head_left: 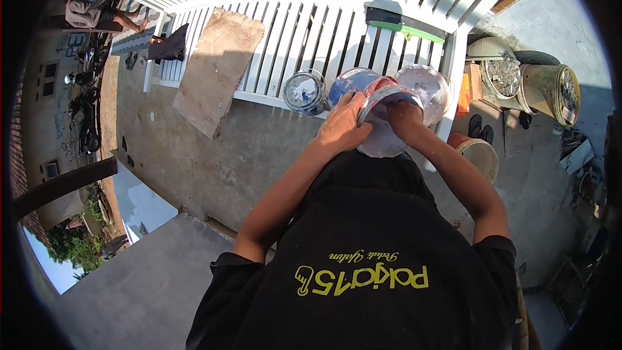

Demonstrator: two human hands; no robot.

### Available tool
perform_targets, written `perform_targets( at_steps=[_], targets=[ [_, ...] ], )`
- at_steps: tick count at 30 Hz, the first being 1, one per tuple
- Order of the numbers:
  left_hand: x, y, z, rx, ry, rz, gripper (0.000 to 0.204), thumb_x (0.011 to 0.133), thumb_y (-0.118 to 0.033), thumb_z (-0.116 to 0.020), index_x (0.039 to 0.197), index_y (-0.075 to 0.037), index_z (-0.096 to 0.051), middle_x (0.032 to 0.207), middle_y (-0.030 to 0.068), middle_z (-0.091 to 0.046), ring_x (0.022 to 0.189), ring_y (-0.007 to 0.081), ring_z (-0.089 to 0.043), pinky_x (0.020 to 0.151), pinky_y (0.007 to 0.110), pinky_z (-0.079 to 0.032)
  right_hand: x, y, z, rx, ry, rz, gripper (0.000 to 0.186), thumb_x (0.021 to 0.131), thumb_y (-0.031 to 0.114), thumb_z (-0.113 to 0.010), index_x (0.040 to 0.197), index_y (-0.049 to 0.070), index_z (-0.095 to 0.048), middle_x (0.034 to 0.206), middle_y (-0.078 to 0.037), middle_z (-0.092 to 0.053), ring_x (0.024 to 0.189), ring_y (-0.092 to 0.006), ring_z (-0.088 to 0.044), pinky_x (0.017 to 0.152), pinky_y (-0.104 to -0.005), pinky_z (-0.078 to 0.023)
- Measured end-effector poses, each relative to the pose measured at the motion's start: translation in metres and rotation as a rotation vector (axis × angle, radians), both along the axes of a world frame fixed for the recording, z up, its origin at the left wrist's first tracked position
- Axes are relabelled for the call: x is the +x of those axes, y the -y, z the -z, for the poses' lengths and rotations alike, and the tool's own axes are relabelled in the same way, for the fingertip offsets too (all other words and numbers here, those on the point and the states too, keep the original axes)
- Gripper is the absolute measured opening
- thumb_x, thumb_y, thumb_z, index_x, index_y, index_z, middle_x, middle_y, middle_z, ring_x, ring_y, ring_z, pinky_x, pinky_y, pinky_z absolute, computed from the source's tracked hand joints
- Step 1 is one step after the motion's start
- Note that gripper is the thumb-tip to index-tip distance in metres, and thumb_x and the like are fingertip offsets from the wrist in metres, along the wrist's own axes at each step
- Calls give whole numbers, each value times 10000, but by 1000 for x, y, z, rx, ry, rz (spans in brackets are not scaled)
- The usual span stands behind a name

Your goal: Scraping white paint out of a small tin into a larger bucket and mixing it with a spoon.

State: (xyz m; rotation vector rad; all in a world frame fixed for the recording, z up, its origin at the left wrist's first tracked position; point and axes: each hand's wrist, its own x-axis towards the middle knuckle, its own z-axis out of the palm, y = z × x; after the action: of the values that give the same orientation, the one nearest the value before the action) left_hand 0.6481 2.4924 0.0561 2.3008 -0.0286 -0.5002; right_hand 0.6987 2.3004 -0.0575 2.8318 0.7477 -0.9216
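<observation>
In the head view, the left hand [345, 123] clasps the left side of a tilted bucket [387, 87], its fingers curved along the wall near the rim. The right hand [405, 119] reaches into the bucket's mouth; its fingers are hidden there, so I cannot tell whether they pinch anything. Just beyond the left fingers is a blue bucket [354, 80], with a paint-smeared pail [303, 91] to their left. Farther beyond, a green-edged tool [405, 26] lies on the white slatted table [280, 42].
</observation>
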Motion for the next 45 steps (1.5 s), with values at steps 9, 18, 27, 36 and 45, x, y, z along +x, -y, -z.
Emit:
perform_targets(
  at_steps=[9, 18, 27, 36, 45],
  targets=[
    [-8, 2, 41, -262, -8, -7, 689, 770, -180, -665, 1402, -46, -424, 1509, 258, -361, 1458, 438, -258, 1172, 490, -281, -18, 4, -13, -3, -76, -118, 556, 966, 232, -484, 1509, 133, -416, 1536, -114, -433, 1417, -263, -418, 1182, -412, -326],
    [2, -14, 54, -383, 82, 26, 598, 758, -165, -692, 1327, -77, -531, 1263, 177, -568, 1248, 314, -514, 1073, 406, -387, -6, -1, 3, 155, -70, 97, 560, 978, 371, -512, 1485, 140, -455, 1506, -136, -467, 1386, -287, -459, 1124, -422, -394],
    [1, -19, 53, -469, -32, -82, 428, 794, -23, -634, 1210, -72, -548, 1154, 50, -596, 1132, 154, -534, 981, 317, -423, 5, -5, -20, 61, -65, 77, 272, 885, 183, -622, 1122, 84, -710, 1110, -152, -720, 1008, -317, -712, 819, -411, -583],
    [0, -17, 47, -476, -124, -84, 382, 800, -7, -617, 1172, -54, -547, 1144, 56, -614, 1112, 156, -547, 958, 322, -433, -13, -3, 16, 184, -127, 66, 251, 865, 154, -606, 1071, 63, -719, 1009, -182, -726, 1000, -292, -711, 830, -413, -579],
    [-1, -18, 47, -510, -134, -100, 323, 812, 15, -600, 1115, -69, -526, 1154, 60, -613, 1133, 158, -550, 928, 323, -447, -1, -6, -18, 34, -11, 53, 255, 849, 141, -621, 1070, 49, -712, 1044, -189, -720, 987, -298, -710, 814, -418, -582]
  ],
)
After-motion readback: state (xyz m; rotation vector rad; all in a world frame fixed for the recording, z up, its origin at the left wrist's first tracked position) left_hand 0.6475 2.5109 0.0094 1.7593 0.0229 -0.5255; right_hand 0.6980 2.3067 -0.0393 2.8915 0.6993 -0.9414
